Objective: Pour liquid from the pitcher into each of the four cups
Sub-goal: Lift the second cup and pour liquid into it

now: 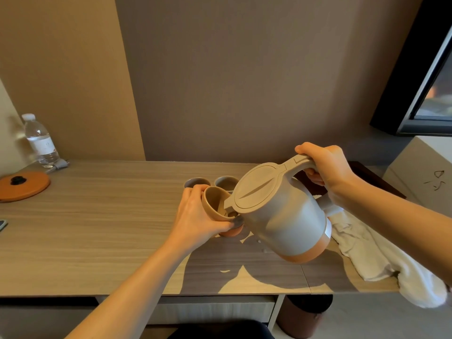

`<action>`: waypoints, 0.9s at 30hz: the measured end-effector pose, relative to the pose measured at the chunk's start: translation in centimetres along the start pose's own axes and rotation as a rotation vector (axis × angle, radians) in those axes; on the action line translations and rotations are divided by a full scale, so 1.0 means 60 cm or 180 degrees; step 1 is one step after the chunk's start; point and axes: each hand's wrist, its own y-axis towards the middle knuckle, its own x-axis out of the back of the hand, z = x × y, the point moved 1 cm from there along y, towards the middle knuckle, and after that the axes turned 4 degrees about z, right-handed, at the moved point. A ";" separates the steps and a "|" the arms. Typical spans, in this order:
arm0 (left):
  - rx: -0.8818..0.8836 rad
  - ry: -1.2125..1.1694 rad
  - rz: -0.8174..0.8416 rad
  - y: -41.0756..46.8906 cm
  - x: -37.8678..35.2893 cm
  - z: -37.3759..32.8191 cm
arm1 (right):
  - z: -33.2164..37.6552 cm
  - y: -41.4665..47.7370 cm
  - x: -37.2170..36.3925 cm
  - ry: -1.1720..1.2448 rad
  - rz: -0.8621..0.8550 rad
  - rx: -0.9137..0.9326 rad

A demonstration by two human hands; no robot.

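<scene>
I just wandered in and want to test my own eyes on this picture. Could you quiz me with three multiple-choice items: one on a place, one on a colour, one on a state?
1. Where does the water bottle stand?
A. on the floor
B. at the far left of the table, by the wall
C. on a windowsill

2. What colour is the flat round lid on the left?
A. orange
B. green
C. blue

3. How is the pitcher?
A. standing upright
B. lying on its side
C. held tilted over a cup

Answers:
1 B: the bottle stands on the tabletop's back left corner, against the wall.
2 A: the lid is plainly orange, with a dark knob.
3 C: the right hand grips the pitcher's handle and the left hand holds the cup at its spout.
</scene>
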 end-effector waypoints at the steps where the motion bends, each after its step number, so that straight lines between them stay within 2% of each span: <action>1: 0.0003 0.0001 -0.0001 -0.001 -0.001 0.000 | 0.001 -0.001 -0.001 -0.0008 -0.0005 0.0019; 27: 0.0099 -0.0224 -0.0058 -0.009 -0.008 0.010 | 0.019 -0.001 -0.008 -0.0172 -0.0020 -0.0034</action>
